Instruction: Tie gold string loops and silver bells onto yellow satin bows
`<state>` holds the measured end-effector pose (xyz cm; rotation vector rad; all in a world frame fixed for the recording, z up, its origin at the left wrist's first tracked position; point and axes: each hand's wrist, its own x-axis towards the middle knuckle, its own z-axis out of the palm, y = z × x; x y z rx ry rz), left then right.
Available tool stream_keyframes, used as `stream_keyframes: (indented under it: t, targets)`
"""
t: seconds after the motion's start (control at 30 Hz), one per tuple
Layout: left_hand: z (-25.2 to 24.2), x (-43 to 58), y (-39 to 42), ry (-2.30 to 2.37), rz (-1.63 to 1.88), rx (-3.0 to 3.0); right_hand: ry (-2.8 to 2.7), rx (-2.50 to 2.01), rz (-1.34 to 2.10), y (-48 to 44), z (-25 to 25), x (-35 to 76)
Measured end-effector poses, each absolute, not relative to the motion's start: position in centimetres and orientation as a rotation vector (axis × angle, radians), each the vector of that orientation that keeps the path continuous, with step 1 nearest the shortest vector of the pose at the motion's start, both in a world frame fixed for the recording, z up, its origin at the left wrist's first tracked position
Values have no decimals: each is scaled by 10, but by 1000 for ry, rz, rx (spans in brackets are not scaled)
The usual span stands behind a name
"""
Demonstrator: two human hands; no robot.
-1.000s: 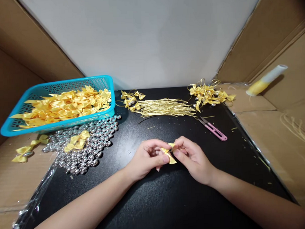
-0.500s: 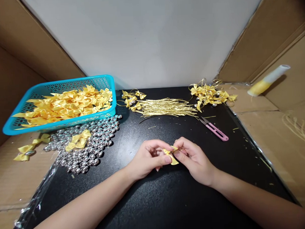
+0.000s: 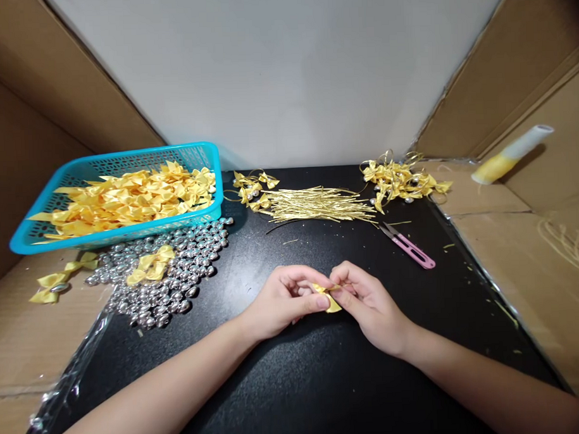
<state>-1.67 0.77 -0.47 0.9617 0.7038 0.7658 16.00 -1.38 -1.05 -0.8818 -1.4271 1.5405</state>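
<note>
Over the front middle of the black table (image 3: 258, 395), my left hand (image 3: 285, 302) pinches a yellow ribbon bow (image 3: 334, 306) between thumb and fingers. My right hand (image 3: 368, 306) is closed at the bow's right side, thumb against forefinger, its fingertips on the bow. Part of the bow is covered by the fingers, and I cannot make out whether a thin tie or bead is held with it. Beyond the hands lies a pile of gold twist ties (image 3: 322, 204). Pink-handled thread snips (image 3: 417, 252) rest to the right, blades pointing away to the left.
A turquoise basket (image 3: 19, 242) of yellow bows stands at the back left. Before it spread many silver beads (image 3: 154, 304), with a few bows (image 3: 151, 266) on top. Finished-looking bows with beads and gold loops (image 3: 402, 178) are heaped at the back right. Cardboard walls flank the table.
Both hands stay in nearly the same place on the bow, with slight finger movement; less of the bow shows between them. The whole view has shifted very slightly.
</note>
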Motion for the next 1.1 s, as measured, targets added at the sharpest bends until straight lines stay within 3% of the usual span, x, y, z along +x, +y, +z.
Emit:
stream_keyframes:
  t: [0.37, 0.73, 1.1]
  targets:
    - [-11, -15, 7, 633, 825, 906, -1397, -924, 1559, -12, -9, 157]
    - [-11, -18, 12, 577, 865, 803, -1535, -1085, 1158, -18, -6, 157]
    - [-5, -16, 10, 311, 724, 505, -1528, -1044, 1247, -32, 8, 148]
